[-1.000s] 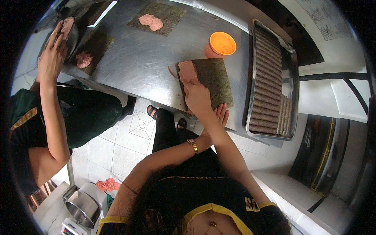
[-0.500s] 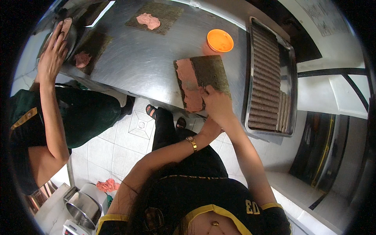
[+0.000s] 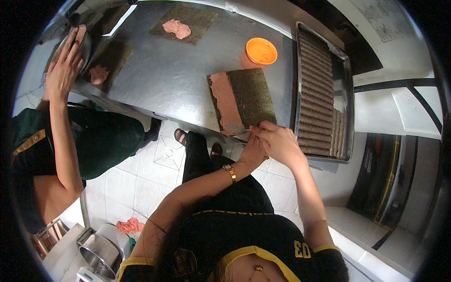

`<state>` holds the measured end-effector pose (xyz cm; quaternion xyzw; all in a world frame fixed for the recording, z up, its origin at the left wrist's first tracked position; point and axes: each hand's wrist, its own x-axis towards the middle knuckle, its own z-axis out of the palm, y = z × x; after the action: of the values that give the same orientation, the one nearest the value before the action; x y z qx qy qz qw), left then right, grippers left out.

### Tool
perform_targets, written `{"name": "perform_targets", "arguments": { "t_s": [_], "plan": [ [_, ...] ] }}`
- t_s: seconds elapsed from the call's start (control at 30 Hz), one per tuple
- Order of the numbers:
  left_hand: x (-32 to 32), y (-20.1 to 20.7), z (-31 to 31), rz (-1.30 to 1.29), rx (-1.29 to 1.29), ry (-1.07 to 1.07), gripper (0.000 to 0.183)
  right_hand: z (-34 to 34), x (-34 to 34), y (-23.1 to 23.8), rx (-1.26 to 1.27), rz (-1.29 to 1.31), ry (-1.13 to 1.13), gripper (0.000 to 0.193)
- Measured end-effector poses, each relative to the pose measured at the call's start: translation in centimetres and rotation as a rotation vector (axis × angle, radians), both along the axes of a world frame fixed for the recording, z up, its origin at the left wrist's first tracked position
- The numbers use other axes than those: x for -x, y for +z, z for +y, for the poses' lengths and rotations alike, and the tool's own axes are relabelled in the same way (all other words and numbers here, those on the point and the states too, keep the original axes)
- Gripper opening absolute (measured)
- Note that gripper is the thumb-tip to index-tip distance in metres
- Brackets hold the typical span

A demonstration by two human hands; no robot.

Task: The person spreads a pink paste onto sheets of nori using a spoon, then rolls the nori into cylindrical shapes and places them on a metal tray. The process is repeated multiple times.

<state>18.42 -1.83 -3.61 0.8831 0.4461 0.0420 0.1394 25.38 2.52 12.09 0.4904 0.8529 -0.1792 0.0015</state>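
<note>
A dark green seaweed sheet [image 3: 256, 96] lies flat at the near table edge, with a smooth strip of pink paste [image 3: 226, 101] down its left side. My right hand [image 3: 282, 143] is at the sheet's near right corner, its fingers bent and closed over the tips of my left hand. A flat pale, blade-like piece [image 3: 240, 136] shows beside the fingers at the near edge; its kind is unclear. Just below, my left hand [image 3: 254, 151] meets the right one at the table edge, wearing a gold watch [image 3: 229, 172]. Its fingertips are partly hidden.
An orange bowl [image 3: 261, 51] stands beyond the sheet. To the right, a metal tray [image 3: 346, 113] holds rows of brown rolls [image 3: 317, 89]. Another seaweed sheet [image 3: 199, 28] with pink paste lies at the back. At left, a co-worker's hand [image 3: 63, 75] rests over a plate.
My right hand has moved off the pink paste toward me, to the near corner beside my left hand. The paste strip now shows uncovered and looks more even.
</note>
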Motion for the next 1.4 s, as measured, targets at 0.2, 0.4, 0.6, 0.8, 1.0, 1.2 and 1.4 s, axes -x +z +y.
{"name": "perform_targets", "arguments": {
  "t_s": [0.2, 0.4, 0.6, 0.8, 1.0, 1.2, 1.4],
  "plan": [
    [0.6, 1.5, -0.3, 0.067, 0.063, -0.035, 0.088, 3.1, -1.2, -2.1, -0.019, -0.087, 0.189, 0.036],
    [0.6, 1.3, -0.2, 0.038, -0.089, 0.005, 0.095, 7.7, -1.2, -4.3, -0.087, 0.036, 0.237, 0.037],
    [0.9, 2.1, -0.1, 0.074, -0.080, 0.007, 0.095, 13.1, 0.2, -4.8, -0.145, 0.096, 0.240, 0.035],
    [0.9, 2.2, 0.0, 0.104, -0.083, -0.014, 0.095, 17.3, 1.5, -5.2, -0.263, 0.107, 0.198, 0.030],
    [0.8, 1.7, -0.1, 0.113, -0.118, -0.004, 0.095, 16.4, 0.9, -2.6, -0.236, 0.105, 0.204, 0.029],
    [0.9, 2.1, -0.1, 0.083, -0.124, 0.019, 0.096, 12.1, -0.4, -2.7, -0.053, 0.048, 0.265, 0.033],
    [1.0, 2.2, 0.0, 0.045, -0.094, 0.009, 0.095, 14.9, 0.7, -4.2, -0.167, 0.079, 0.243, 0.035]
  ]
}}
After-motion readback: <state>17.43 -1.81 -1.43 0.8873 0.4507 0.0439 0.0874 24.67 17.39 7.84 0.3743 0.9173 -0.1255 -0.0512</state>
